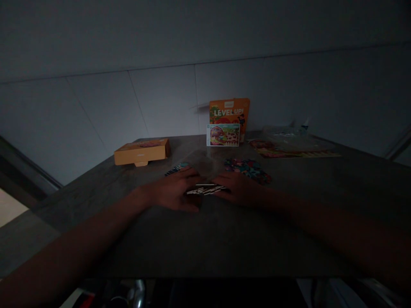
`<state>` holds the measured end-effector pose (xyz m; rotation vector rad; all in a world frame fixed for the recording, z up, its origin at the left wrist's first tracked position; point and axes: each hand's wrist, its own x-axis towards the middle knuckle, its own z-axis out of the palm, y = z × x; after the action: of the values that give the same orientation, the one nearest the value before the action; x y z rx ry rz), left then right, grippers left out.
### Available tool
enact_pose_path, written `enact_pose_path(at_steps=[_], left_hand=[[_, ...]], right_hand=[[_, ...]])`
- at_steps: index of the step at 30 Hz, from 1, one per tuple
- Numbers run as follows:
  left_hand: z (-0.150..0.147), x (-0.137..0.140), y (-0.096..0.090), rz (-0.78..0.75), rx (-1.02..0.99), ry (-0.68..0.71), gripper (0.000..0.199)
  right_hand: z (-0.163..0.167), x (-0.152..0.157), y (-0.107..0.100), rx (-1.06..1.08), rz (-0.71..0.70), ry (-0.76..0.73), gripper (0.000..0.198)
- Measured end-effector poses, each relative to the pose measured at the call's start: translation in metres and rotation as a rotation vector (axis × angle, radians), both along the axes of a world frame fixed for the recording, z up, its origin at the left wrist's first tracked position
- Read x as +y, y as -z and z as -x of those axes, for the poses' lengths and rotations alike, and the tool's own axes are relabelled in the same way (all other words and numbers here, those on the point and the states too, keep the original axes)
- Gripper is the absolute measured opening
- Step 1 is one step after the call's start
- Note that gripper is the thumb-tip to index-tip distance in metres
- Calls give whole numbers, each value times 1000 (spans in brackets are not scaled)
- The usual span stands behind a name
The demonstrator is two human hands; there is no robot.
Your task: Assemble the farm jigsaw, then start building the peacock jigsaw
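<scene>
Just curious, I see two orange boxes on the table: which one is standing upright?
The orange box reading LEVEL UP by the back wall, behind a picture card. The other box, at left, lies flat.

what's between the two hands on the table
In the head view, a small stack of flat puzzle pieces lies between the left hand and the right hand, pressed between them from either side on the grey table.

Both arms are bare from hand to upper forearm, with no sleeve, watch or ring visible in the dim light. The left hand (175, 193) and right hand (239, 189) wear no gloves.
</scene>
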<state>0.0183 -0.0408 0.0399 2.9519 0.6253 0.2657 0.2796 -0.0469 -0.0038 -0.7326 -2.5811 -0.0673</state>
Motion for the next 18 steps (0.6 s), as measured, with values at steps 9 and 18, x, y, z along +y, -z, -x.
enact_pose_path(at_steps=[9, 18], left_hand=[[3, -2, -5, 115, 110, -50, 28], [1, -3, -3, 2, 63, -20, 30]], right_hand=[[-1, 0, 0, 7, -3, -20, 18], [-3, 2, 3, 23, -8, 17, 18]])
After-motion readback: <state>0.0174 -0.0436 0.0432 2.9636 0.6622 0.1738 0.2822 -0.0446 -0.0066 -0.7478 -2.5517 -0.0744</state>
